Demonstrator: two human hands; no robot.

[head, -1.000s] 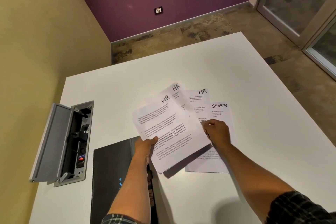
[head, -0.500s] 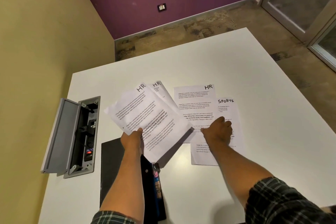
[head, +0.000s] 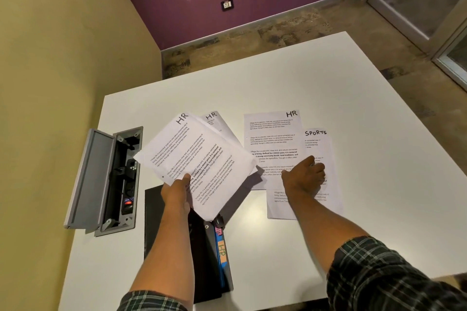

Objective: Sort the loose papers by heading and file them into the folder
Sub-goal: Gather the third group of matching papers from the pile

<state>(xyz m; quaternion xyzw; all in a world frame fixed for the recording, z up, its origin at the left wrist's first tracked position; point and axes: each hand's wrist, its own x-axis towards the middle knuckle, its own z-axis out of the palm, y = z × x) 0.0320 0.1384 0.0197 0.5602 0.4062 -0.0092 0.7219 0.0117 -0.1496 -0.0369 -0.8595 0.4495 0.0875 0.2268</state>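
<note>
My left hand [head: 177,190] grips the near edge of two sheets headed HR [head: 197,156], lifted and tilted over the black folder [head: 202,255]. The folder lies open on the white table [head: 290,78], with a blue divider and an orange tab marked HR [head: 222,251]. To the right, a third HR sheet [head: 271,139] lies flat, overlapping a sheet headed SPORTS [head: 319,144]. My right hand [head: 304,177] rests palm down on these two flat sheets, fingers spread toward the SPORTS page. It grips nothing.
A grey cable box [head: 111,179] with its lid raised is set into the table at the left. The yellow wall runs along the left side. Glass doors [head: 429,7] stand at the far right beyond the table.
My left hand carried the two HR sheets leftward, uncovering the flat HR sheet. My right hand slid slightly right over the flat papers and opened.
</note>
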